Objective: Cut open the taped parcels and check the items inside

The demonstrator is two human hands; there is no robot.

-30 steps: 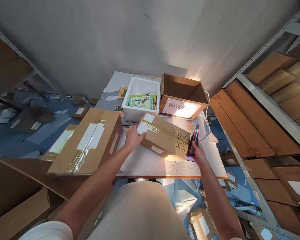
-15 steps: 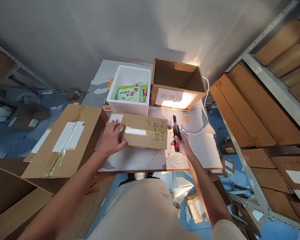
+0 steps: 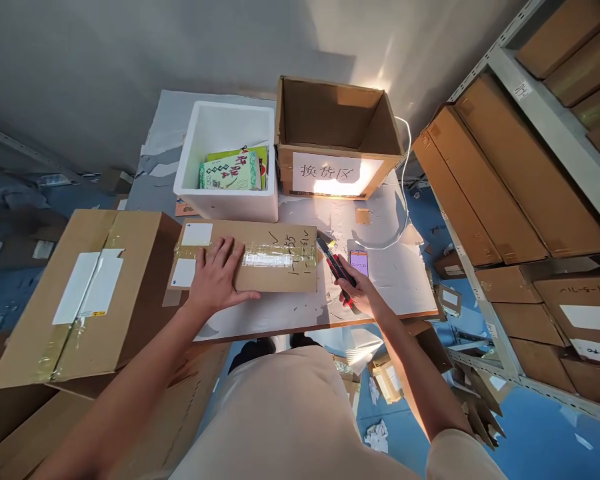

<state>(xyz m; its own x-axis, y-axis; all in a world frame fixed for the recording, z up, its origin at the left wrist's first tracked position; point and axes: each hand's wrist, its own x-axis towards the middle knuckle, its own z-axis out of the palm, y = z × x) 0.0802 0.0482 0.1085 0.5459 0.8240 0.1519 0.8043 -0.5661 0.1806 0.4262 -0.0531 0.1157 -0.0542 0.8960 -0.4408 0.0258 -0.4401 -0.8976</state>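
Note:
A taped cardboard box (image 3: 280,270) lies on the white-covered table (image 3: 280,312), with handwritten numbers at its right end and white labels at its left. My left hand (image 3: 219,275) rests flat on the left part of its top, fingers spread. In my right hand (image 3: 359,288) is a red and black utility knife (image 3: 339,272), its blade out. The blade's tip points up and left, close to the box's right edge; whether it touches, I cannot tell. A phone (image 3: 359,262) with a lit screen lies just beyond my right hand.
Behind the box stand a white foam box (image 3: 230,203) holding printed packets and an open carton (image 3: 380,170) with a paper sign. A larger taped carton (image 3: 135,280) is at the left. Shelving with boxes (image 3: 520,173) rises on the right. A white cable (image 3: 406,173) curves over the table.
My left hand has flattened out on the box. The knife has tilted leftward, bringing its blade to the box's right edge. The phone is now more visible as the view shifted.

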